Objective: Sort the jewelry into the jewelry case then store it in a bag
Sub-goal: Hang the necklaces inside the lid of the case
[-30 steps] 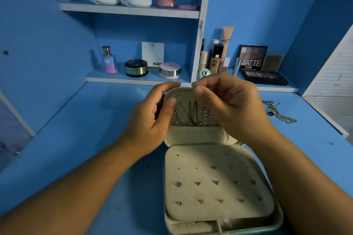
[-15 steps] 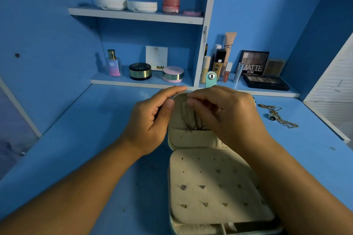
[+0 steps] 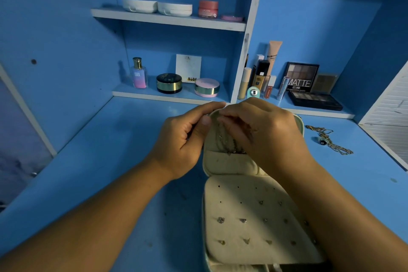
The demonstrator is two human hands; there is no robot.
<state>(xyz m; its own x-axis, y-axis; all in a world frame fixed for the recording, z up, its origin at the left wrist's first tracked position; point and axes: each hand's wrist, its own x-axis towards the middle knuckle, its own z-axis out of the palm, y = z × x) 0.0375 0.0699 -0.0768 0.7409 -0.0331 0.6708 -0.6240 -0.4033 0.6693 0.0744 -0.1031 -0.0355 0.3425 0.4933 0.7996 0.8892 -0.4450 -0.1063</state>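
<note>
Jewelry case [image 3: 242,201] cream, open, left hand [image 3: 183,139] gripping lid [image 3: 229,162], right hand [image 3: 265,130] apparently pinching hanging chain [image 3: 223,139]

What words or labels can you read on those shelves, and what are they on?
"SB": pink-and-blue perfume bottle.
"NUDE": white square box.
"MATTE": upright eyeshadow palette lid.
Too small or blurred: print on the peach tube and red jar.
</note>
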